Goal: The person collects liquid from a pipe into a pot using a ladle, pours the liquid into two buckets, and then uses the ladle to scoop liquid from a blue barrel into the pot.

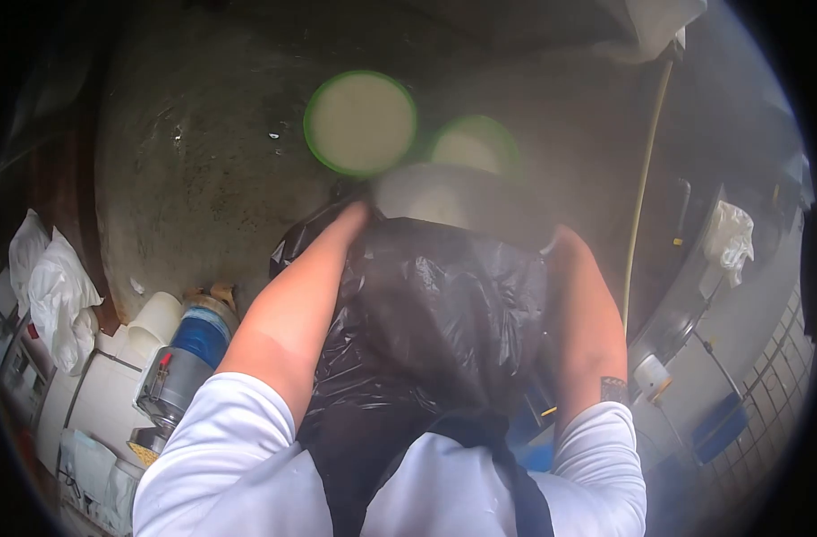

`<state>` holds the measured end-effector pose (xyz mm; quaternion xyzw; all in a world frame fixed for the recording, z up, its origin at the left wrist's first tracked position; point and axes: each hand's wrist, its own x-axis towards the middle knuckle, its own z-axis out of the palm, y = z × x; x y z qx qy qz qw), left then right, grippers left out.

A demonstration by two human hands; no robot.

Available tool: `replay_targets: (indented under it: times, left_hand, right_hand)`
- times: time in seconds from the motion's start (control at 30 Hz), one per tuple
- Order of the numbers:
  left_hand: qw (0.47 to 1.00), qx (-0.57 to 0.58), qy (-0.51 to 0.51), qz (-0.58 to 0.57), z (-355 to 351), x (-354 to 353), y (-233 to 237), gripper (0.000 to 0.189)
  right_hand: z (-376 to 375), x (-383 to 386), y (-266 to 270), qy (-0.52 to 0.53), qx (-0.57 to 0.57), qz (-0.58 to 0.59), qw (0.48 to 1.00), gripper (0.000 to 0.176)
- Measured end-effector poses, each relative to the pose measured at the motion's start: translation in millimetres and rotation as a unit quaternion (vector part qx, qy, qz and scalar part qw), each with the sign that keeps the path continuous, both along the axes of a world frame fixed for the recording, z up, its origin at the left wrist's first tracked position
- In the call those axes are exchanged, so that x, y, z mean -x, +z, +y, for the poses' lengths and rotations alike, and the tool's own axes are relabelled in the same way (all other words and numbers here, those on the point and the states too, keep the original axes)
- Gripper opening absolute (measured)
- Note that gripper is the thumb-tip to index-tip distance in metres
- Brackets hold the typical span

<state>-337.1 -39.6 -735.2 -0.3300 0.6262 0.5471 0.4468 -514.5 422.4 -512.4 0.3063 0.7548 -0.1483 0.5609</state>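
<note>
A wide grey metal basin (507, 201) is tilted away in front of my body, with pale contents showing faintly through steam. At its left side is my left hand (357, 217), closed on the edge, with the fingers mostly hidden. Across from it, my right hand (562, 238) grips the right side, its fingers hidden and hazy. Just beyond the basin lie two round green-rimmed containers holding pale stuff: the left container (360, 123) shows clearly, while the right container (474, 148) is partly covered by the basin and steam. Black plastic sheeting (426, 304) covers my front.
A yellowish hose (646, 188) runs down the right side. White plastic bags (61, 291) hang at left, near a white bucket (155, 320) and a blue container (201, 333). Another white bag (729, 240) hangs at right. Steam blurs the right side.
</note>
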Motion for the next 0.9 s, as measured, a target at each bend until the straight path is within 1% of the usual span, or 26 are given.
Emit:
replay_targets:
  times: [0.1, 0.2, 0.27, 0.3, 0.33, 0.37, 0.4, 0.43, 0.47, 0.5, 0.53, 0.6, 0.67, 0.73, 0.8, 0.83, 0.87, 0.9]
  left_hand:
    - [0.989, -0.07, 0.118, -0.051, 21.6, 18.7, 47.6, 0.041]
    - [0.969, -0.114, 0.199, -0.095, 40.6, 24.9, 83.4, 0.04]
    - [0.955, -0.12, 0.248, -0.108, 51.1, 24.0, 98.9, 0.04]
    - [0.951, -0.12, 0.261, -0.11, 57.1, 22.0, 98.7, 0.04]
    - [0.953, -0.119, 0.256, -0.111, 57.7, 12.7, 65.7, 0.04]
    - [0.966, -0.204, 0.146, -0.066, 55.8, -1.9, 6.9, 0.036]
    - [0.958, -0.285, 0.032, -0.021, 56.3, -10.8, -25.2, 0.033]
    - [0.958, -0.285, 0.026, -0.023, 62.0, -2.5, -2.7, 0.033]
    - [0.962, -0.263, 0.037, -0.064, 70.3, 16.7, 43.3, 0.034]
    - [0.964, -0.241, 0.047, -0.105, 76.4, 29.2, 71.7, 0.035]
    - [0.963, -0.232, 0.055, -0.123, 85.4, 31.9, 82.7, 0.035]
    - [0.962, -0.234, 0.057, -0.126, 93.9, 32.1, 94.4, 0.034]
    - [0.961, -0.239, 0.056, -0.125, 100.6, 26.4, 94.5, 0.033]
    - [0.963, -0.239, 0.047, -0.116, 105.9, 22.9, 93.5, 0.031]
    - [0.965, -0.238, 0.035, -0.101, 110.9, 19.8, 91.9, 0.03]
    - [0.967, -0.235, 0.029, -0.092, 114.4, 20.6, 92.0, 0.03]
    - [0.969, -0.234, 0.023, -0.082, 118.5, 22.8, 91.1, 0.029]
    - [0.971, -0.233, 0.012, -0.062, 123.0, 27.6, 88.8, 0.029]
  right_hand:
    - [47.0, -0.7, -4.2, 0.0, -0.041, 0.001, 0.999, 0.033]
    - [95.8, 4.7, -7.3, 0.007, -0.072, -0.01, 0.997, 0.031]
    - [97.4, 8.5, -0.7, 0.003, -0.081, -0.016, 0.997, 0.031]
    - [78.3, 14.1, 13.0, -0.03, -0.124, -0.01, 0.992, 0.025]
    - [56.6, 20.7, 29.8, -0.062, -0.166, -0.005, 0.984, 0.02]
    - [36.2, 28.9, 49.8, -0.068, -0.166, -0.006, 0.984, 0.02]
    - [16.6, 37.3, 71.4, -0.039, -0.179, -0.037, 0.982, 0.019]
    - [10.5, 39.0, 81.4, -0.01, -0.19, -0.069, 0.979, 0.02]
    - [19.0, 37.5, 79.3, -0.015, -0.191, -0.07, 0.979, 0.02]
    - [30.5, 39.0, 76.3, -0.016, -0.197, -0.085, 0.976, 0.022]
    - [38.1, 39.6, 76.1, -0.018, -0.205, -0.101, 0.973, 0.025]
    - [49.6, 38.7, 78.2, -0.022, -0.207, -0.095, 0.974, 0.024]
    - [56.6, 39.7, 81.4, 0.004, -0.192, -0.089, 0.977, 0.025]
    - [62.6, 39.1, 82.6, 0.004, -0.199, -0.085, 0.976, 0.025]
    - [69.0, 35.4, 84.9, -0.024, -0.155, -0.093, 0.983, 0.027]
    - [68.3, 30.3, 88.1, -0.051, -0.153, -0.062, 0.985, 0.027]
    - [76.9, 23.3, 83.9, -0.058, -0.151, -0.061, 0.985, 0.027]
    - [85.5, 16.9, 76.9, -0.103, -0.126, -0.025, 0.986, 0.021]
